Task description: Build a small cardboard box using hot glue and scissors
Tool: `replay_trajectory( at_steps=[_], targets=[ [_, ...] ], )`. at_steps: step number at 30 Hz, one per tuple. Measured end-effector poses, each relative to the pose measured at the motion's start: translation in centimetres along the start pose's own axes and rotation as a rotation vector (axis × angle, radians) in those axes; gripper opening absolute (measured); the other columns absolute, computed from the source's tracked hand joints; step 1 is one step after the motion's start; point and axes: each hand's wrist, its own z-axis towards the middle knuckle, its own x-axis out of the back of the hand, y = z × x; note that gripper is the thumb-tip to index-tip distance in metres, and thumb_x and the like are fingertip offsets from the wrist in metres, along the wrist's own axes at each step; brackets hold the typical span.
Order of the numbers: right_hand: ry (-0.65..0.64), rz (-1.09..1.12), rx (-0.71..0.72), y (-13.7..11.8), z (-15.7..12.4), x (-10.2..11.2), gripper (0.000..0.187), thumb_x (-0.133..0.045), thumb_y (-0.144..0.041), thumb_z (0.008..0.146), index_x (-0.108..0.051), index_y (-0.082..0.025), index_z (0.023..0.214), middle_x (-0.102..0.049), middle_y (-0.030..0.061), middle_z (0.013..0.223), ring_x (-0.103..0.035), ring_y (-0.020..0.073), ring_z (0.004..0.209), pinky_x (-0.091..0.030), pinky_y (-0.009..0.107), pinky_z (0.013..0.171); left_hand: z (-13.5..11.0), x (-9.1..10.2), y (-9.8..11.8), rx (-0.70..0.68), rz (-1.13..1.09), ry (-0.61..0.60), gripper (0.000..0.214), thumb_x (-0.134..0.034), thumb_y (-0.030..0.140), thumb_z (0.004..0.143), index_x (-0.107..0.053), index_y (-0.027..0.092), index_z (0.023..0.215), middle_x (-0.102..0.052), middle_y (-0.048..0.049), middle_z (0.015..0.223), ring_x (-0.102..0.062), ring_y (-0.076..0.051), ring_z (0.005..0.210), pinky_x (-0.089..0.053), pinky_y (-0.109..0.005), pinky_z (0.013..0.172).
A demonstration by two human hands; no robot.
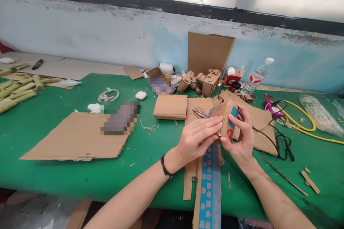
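A small cardboard box (227, 118) with blue and red print is held up over the table between both hands. My left hand (197, 136), with a dark bead bracelet at the wrist, presses its fingers along the box's near left edge. My right hand (243, 136) grips the box's right side, thumb below and fingers on the printed face. Under the hands, a long cardboard strip with blue print (208, 189) runs over the table's front edge. Just left of the box lie scissors (199, 113), partly hidden by it.
On the green table (88, 179) sit a flat cardboard box (170, 107), a cardboard camera model (211, 82), a water bottle (256, 77) and a large cardboard sheet (77, 136). A yellow cable (309, 114) and black cord (286, 145) lie right; green stalks (18, 89) lie far left.
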Motion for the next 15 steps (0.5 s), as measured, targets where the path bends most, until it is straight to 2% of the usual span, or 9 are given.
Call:
replay_trajectory(
  at_steps=[10, 12, 15],
  targets=[
    [0.017, -0.038, -0.007, -0.01, -0.35, -0.27, 0.06, -0.082, -0.061, 0.1, -0.067, -0.032, 0.15, -0.051, 0.0177, 0.178, -0.051, 0.0455, 0.17, -0.053, 0.074, 0.129, 0.26, 0.09, 0.3, -0.027, 0.062, -0.009, 0.051, -0.066, 0.014, 0.112, -0.066, 0.023, 0.162, -0.082, -0.0153, 0.151, -0.08, -0.025, 0.143, -0.072, -0.042, 0.113],
    [0.016, -0.038, -0.01, 0.03, -0.45, -0.34, 0.061, -0.082, -0.062, 0.1, -0.067, -0.032, 0.151, -0.05, 0.0181, 0.178, -0.05, 0.0453, 0.17, -0.053, 0.074, 0.129, 0.12, -0.13, 0.38, -0.004, 0.035, 0.001, 0.05, -0.067, 0.014, 0.112, -0.067, 0.024, 0.162, -0.082, -0.0149, 0.152, -0.08, -0.025, 0.144, -0.072, -0.043, 0.114],
    [0.028, 0.015, -0.034, 0.17, -0.59, -0.48, 0.061, -0.08, -0.065, 0.101, -0.066, -0.032, 0.151, -0.049, 0.0182, 0.179, -0.048, 0.0452, 0.171, -0.049, 0.075, 0.132, -0.09, -0.64, 0.61, 0.085, -0.088, 0.026, 0.043, -0.069, 0.024, 0.115, -0.071, 0.024, 0.157, -0.08, -0.0154, 0.154, -0.077, -0.027, 0.147, -0.07, -0.047, 0.12]
  ],
)
